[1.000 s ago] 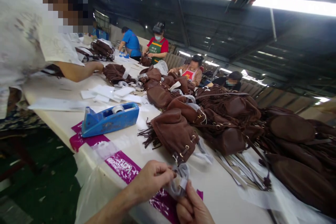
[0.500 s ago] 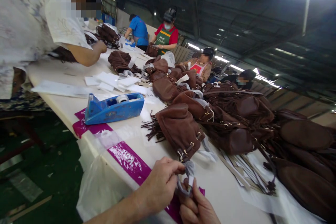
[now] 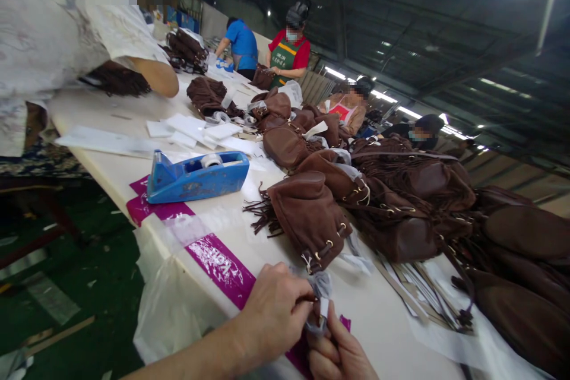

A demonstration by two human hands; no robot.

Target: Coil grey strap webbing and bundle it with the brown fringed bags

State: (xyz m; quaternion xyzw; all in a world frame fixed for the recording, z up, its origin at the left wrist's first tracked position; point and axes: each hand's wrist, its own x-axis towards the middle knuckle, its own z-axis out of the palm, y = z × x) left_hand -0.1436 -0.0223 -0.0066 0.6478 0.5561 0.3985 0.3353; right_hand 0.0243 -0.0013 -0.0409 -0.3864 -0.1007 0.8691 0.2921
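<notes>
Beyond the left table edge, dark green floor (image 3: pixel 102 273) strewn with scraps. Running off at a slant from the near side, a long white table (image 3: pixel 378 326), with widest working room between right hand and loose card strips (image 3: pixel 427 300). Along the right side, a broad pile of brown bags (image 3: pixel 414 184), heaped over one another and cut off by the right border. At far left, close against the table edge, a co-worker (image 3: pixel 57 24) in a pale patterned top, arm out over the surface. At the pile's near flank, a single fringed bag (image 3: pixel 307 214), lying with ringed mouth toward the hands, fringe leftward. Over the near left edge, draped translucent plastic (image 3: pixel 162 291). Just inside that edge, an upright blue tape dispenser (image 3: pixel 198 181), apart from the fringe by a narrow lane of tabletop. Along the near edge, from dispenser to beneath the hands, a purple printed strip (image 3: pixel 220 267). Above it, left hand (image 3: pixel 276 306) with thumb and fingers pinching a plastic-wrapped loop (image 3: pixel 322 282); right hand (image 3: pixel 338 347) with thumb and curled fingers pinching the same loop's near side. Loop between both hands, just beside the bag's mouth; whether joined to it, impossible to tell. Smallest, at right thumb tip, a white piece (image 3: pixel 324 307).
</notes>
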